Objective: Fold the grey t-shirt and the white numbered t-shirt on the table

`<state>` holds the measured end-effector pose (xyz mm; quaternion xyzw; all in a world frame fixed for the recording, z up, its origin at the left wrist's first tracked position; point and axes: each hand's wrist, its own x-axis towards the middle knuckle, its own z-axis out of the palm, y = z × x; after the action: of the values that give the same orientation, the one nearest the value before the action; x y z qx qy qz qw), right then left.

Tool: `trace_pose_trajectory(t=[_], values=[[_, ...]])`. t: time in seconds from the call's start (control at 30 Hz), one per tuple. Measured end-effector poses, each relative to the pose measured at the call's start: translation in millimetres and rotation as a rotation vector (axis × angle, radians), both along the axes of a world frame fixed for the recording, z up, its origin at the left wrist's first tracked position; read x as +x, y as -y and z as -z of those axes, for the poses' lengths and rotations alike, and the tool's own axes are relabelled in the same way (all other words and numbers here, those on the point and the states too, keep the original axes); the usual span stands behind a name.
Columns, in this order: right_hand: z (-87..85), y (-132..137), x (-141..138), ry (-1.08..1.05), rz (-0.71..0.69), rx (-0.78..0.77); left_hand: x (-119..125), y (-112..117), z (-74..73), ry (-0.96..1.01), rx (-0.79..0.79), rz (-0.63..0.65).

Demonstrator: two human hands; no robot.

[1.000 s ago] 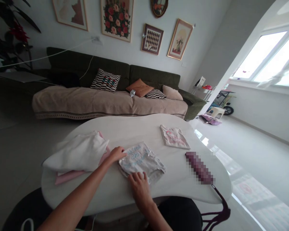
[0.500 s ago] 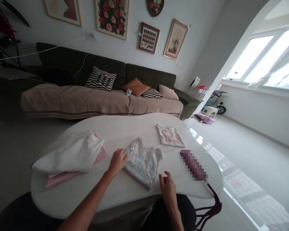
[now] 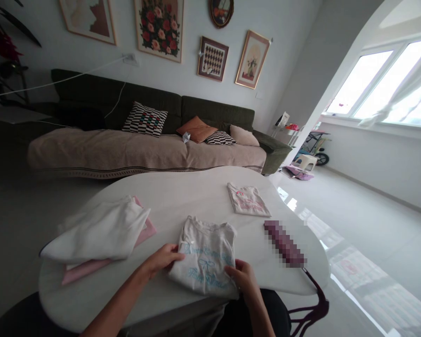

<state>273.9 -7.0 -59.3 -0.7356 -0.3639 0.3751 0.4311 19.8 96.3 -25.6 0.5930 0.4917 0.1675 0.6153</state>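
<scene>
A folded white shirt with blue lettering [image 3: 206, 250] lies near the front edge of the white oval table [image 3: 182, 192]. My left hand [image 3: 163, 258] pinches its lower left edge. My right hand [image 3: 244, 277] grips its lower right corner, fingers curled on the cloth. A second folded white shirt with a pink print [image 3: 245, 200] lies further back to the right. A loose pile of white and pink garments [image 3: 101, 231] sits on the table's left side.
A blurred-out purple object [image 3: 284, 243] lies at the table's right edge, with a dark cord [image 3: 315, 299] hanging off it. Behind the table stands a dark green sofa [image 3: 143, 131] with a beige throw and several cushions. Bright windows [image 3: 382, 84] are at right.
The lettered shirt has been turned and pulled toward me, its neck now pointing away. My right hand, lifted off half a second ago, has come back onto its lower right corner.
</scene>
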Motion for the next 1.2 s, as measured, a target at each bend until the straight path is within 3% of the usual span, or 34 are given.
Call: trace_pose_trajectory(t=[0.23,0.33,0.43,0.6,0.8,0.9,1.03,1.1,1.2], values=[[-1.9,11,14,-0.218,-0.045,0.049,11,37,-4.7,0.202,-0.155,-0.08],[-10.3,10,28,-0.227,-0.051,0.065,25,39,-12.5,0.373,-0.28,-0.107],[-29.3,6,58,-0.171,-0.039,0.099,48,31,-24.0,0.477,-0.352,-0.081],[-65.9,-27,124,-0.04,-0.043,0.132,116,-19,-42.5,0.521,-0.272,-0.013],[-84.9,-109,207,0.21,-0.008,0.189,213,-107,-56.0,0.486,-0.143,-0.02],[-79.7,-151,242,0.351,0.032,0.174,253,-141,-48.0,0.436,-0.079,-0.058],[-51.1,-178,261,0.575,0.14,0.076,284,-158,-13.0,0.34,-0.061,-0.143],[-32.0,-172,260,0.659,0.153,0.029,284,-152,7.5,0.308,-0.075,-0.155],[-7.3,-134,252,0.749,0.137,-0.026,267,-130,29.8,0.299,-0.09,-0.122]])
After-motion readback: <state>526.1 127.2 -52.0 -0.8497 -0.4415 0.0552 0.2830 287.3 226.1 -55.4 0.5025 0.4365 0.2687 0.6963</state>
